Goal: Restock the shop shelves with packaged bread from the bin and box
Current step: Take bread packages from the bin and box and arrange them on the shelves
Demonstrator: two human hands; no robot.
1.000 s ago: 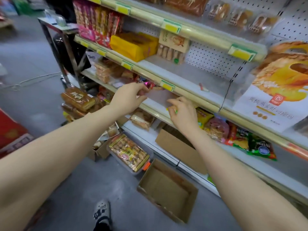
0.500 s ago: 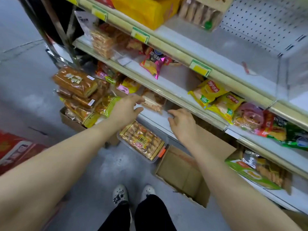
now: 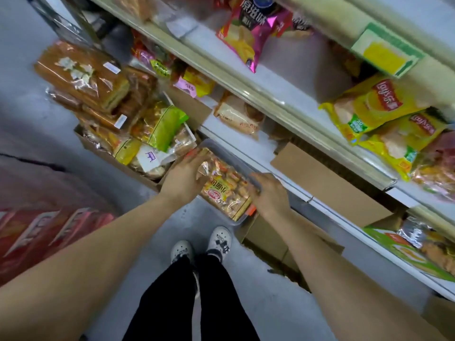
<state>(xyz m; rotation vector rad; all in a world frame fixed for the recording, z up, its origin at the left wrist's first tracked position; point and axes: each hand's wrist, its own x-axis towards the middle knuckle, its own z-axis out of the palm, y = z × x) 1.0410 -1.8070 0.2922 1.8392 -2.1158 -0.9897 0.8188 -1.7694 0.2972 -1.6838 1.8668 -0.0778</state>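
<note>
A clear-wrapped pack of small breads (image 3: 225, 190) with a yellow and red label lies in a clear plastic bin (image 3: 236, 222) on the floor by the shelf foot. My left hand (image 3: 183, 179) grips the pack's left end, fingers curled over its edge. At the pack's right side, my right hand (image 3: 269, 193) holds the edge, with its fingertips hidden beneath. To the left, a cardboard box (image 3: 128, 166) is heaped with bagged loaves, a long brown loaf (image 3: 81, 75) on top. One wrapped bread (image 3: 240, 114) lies on the low white shelf (image 3: 261, 141).
Yellow crisp bags (image 3: 374, 104) and a pink crisp bag (image 3: 246, 33) sit on the shelves above. An open cardboard box (image 3: 270, 239) stands under my right forearm. Red cartons (image 3: 37, 232) lie at the left. My shoes (image 3: 202, 244) stand on the grey floor right before the bin.
Both hands have dropped from the shelf edge to the bin on the floor and taken hold of the bread pack. The view has tipped downward.
</note>
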